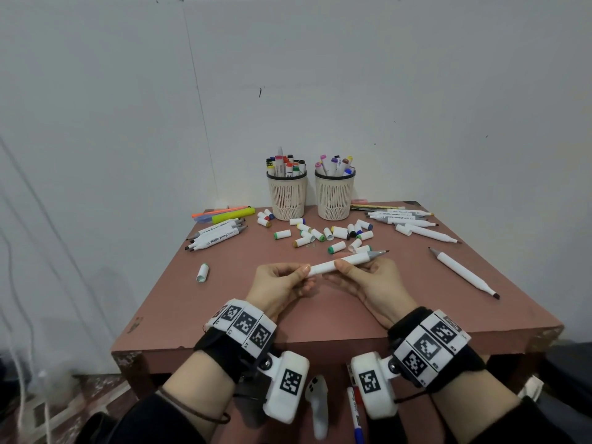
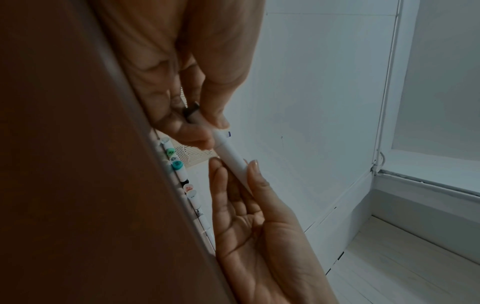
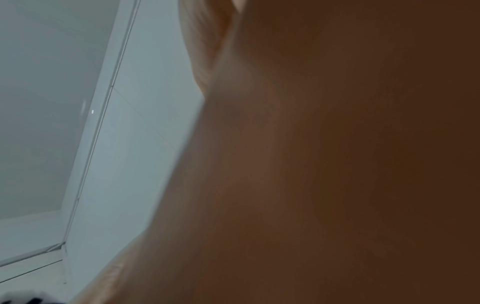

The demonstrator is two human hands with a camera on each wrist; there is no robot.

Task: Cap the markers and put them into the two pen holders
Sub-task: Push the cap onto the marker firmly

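Note:
I hold a white marker [image 1: 339,263] level over the table's near middle, its bare grey tip [image 1: 378,253] pointing right. My left hand [image 1: 306,272] pinches its left end between thumb and fingertips. My right hand [image 1: 344,267] grips the barrel from behind. In the left wrist view the marker [image 2: 231,156] lies between my left hand's [image 2: 233,164] thumb and finger, with the right hand [image 2: 207,127] curled around it above. Two beige pen holders [image 1: 287,197] [image 1: 334,198] stand at the back, each with several capped markers. The right wrist view shows only blurred brown and wall.
Several loose caps [image 1: 320,233] lie in front of the holders, and one cap [image 1: 202,272] sits alone at the left. Uncapped markers lie in piles at the left [image 1: 217,235] and right [image 1: 407,217], one more [image 1: 464,272] at the near right. Highlighters [image 1: 224,214] lie back left.

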